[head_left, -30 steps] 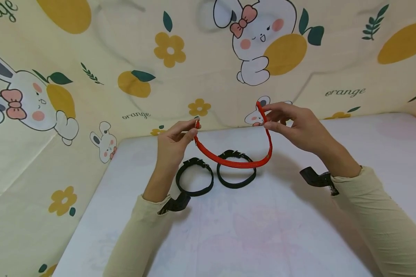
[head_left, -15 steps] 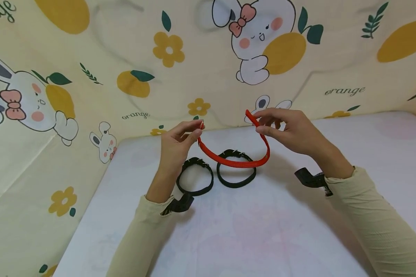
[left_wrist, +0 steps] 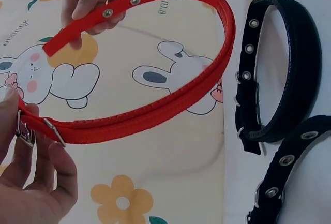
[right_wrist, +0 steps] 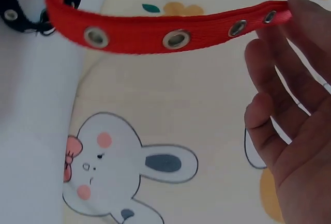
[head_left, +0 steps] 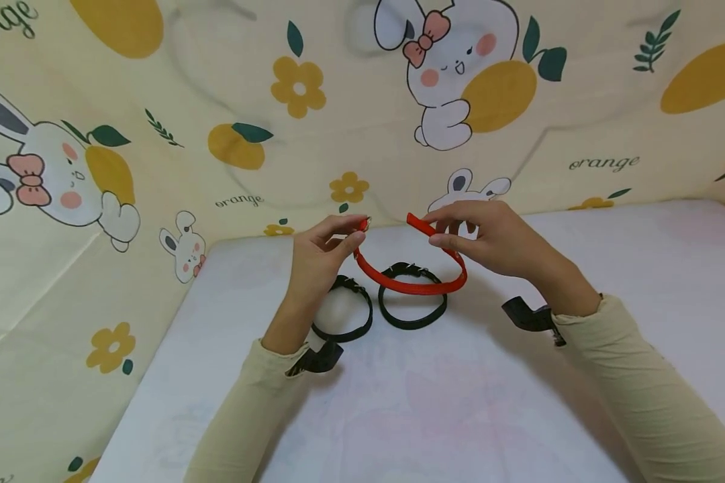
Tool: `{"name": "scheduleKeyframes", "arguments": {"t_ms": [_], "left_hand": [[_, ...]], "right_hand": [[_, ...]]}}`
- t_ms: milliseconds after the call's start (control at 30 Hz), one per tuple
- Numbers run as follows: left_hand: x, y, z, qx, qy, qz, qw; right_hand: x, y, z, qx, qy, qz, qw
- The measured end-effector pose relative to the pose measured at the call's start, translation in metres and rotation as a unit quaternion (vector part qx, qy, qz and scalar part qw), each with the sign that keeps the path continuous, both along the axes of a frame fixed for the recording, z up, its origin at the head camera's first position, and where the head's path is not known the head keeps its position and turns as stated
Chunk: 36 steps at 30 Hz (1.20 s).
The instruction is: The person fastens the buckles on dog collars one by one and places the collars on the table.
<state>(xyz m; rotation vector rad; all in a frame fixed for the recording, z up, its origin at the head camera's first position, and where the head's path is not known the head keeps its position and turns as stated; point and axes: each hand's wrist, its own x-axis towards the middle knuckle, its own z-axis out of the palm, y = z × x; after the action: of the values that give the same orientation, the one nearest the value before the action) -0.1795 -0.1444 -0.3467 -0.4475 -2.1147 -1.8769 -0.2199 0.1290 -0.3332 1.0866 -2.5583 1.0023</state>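
White tabletop [head_left: 399, 402], rabbit-print cloth backdrop [head_left: 157, 100]

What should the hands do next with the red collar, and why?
Probably bring the tip across and slide it into the buckle. The right hand pinches the holed end of the red collar, the left hand pinches the metal buckle, and a gap still separates the two ends. The two black collars on the table are already closed loops.
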Motion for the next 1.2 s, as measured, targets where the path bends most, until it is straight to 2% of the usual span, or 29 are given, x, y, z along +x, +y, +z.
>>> {"name": "scheduleKeyframes", "arguments": {"t_ms": [133, 367, 467, 633, 967, 1200], "left_hand": [[0.001, 0.002, -0.001, -0.006, -0.022, -0.002, 0.9997], [0.0, 0.007, 0.0, -0.029, -0.014, -0.001, 0.9995], [0.002, 0.009, -0.002, -0.039, -0.028, -0.004, 0.9988], [0.007, 0.011, -0.005, -0.02, -0.055, -0.016, 0.9982], [0.005, 0.015, -0.007, -0.047, -0.033, -0.028, 0.9979], [0.007, 0.018, -0.01, -0.051, -0.021, -0.035, 0.9978]], "right_hand": [[0.001, -0.007, -0.001, 0.02, -0.01, 0.013, 1.0], [0.002, -0.009, 0.001, 0.027, -0.012, 0.005, 1.0], [0.005, -0.008, 0.0, 0.023, -0.016, 0.011, 1.0], [0.007, -0.009, -0.002, 0.023, -0.013, 0.028, 0.999], [0.007, -0.012, -0.002, 0.027, -0.001, 0.041, 0.999], [0.008, -0.014, -0.003, 0.037, -0.011, 0.043, 0.998]]}}
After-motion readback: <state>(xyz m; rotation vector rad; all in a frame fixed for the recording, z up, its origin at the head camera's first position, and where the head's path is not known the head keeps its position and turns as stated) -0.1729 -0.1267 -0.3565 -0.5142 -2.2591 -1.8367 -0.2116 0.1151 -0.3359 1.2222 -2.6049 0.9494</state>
